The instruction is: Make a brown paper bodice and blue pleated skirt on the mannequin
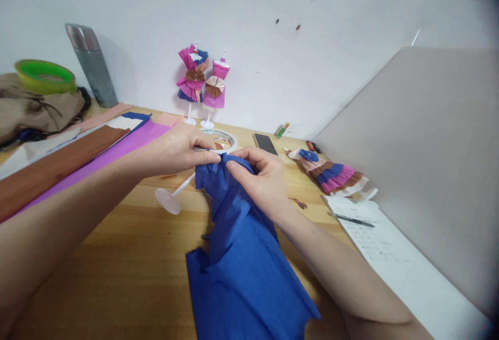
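A long sheet of blue crepe paper [249, 257] hangs from my fingers toward the table's front edge. Its upper end is gathered into pleats. My left hand [187, 147] pinches that end between thumb and fingers. Close beside it, my right hand [259, 173] also grips the gathered edge, with thumb on the near side. A small white stand with a round base [168, 201] lies tilted just left of the paper; its upper part is hidden behind the paper and my hand. Behind my fingertips lies a roll of tape [228, 137].
Two small dress forms in paper outfits [213, 93] stand by the wall. Coloured paper sheets [70, 158], a bottle [91, 64] and a green tape roll [44, 76] are left. To the right are a phone [265, 144], a layered paper dress [335, 173], and written paper [382, 236] with a pen [354, 220].
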Available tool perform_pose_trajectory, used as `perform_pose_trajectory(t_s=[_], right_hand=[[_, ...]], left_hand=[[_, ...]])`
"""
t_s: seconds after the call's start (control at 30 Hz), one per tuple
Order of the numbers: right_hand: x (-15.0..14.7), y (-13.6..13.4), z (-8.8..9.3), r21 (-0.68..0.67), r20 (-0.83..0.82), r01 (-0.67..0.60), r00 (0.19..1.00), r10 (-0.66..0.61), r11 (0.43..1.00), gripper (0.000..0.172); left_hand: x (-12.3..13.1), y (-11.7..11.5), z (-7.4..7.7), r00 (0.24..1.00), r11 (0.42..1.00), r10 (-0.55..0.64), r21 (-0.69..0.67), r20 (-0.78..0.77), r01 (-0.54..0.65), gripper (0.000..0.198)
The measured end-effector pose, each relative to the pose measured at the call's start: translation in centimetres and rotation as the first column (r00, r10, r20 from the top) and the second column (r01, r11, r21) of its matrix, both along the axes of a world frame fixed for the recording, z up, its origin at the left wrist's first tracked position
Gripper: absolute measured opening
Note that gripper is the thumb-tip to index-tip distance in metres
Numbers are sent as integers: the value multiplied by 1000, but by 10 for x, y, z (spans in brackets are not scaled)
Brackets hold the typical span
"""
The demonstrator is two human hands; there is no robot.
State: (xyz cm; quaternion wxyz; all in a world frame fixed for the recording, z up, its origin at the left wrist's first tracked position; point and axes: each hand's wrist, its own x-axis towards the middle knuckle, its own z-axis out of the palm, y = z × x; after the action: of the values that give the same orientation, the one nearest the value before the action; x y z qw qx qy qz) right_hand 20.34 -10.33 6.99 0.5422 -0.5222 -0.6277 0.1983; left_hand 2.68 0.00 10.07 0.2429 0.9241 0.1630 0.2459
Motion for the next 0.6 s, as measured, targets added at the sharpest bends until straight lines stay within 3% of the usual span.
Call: perform_pose_trajectory(t_s=[0.2, 0.6], right_hand=[[0, 0, -1, -11, -9, -97, 995, 97, 995, 11], [1, 3, 4, -31, 10, 50, 999, -50, 998, 16]], left_hand=[[0, -3, 2, 1000, 999, -23, -35, -6, 22, 29], [-1, -3, 2, 1000, 999, -9, -34, 5, 10, 29]])
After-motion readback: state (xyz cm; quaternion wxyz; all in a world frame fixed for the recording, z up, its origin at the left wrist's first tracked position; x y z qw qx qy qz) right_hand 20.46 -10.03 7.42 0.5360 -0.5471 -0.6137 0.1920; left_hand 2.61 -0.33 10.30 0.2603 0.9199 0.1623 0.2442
